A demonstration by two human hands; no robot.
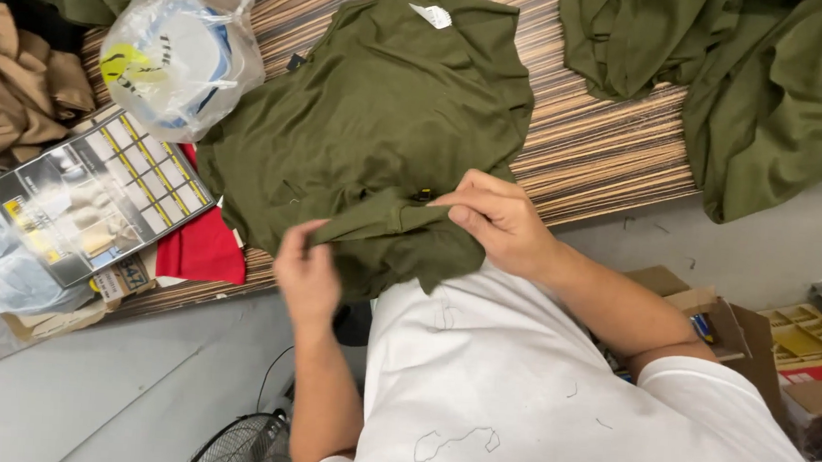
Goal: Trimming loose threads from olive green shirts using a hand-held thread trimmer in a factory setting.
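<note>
An olive-green shirt (379,124) lies spread on the striped wooden table (597,147), its white neck label at the far end. My left hand (306,274) pinches the near hem of the shirt at the table's front edge. My right hand (493,217) grips a fold of the same fabric a little to the right, thumb and fingers closed on it. The strip of cloth between both hands is lifted and creased. I wear a white top, which hides the table edge below the shirt.
More olive garments (725,79) are heaped at the far right. A clear plastic bag (179,55) holding white items, a printed card (99,198), tan cloth (11,83) and red cloth (203,247) lie at left. A fan (236,449) stands on the floor, cardboard boxes (794,350) at right.
</note>
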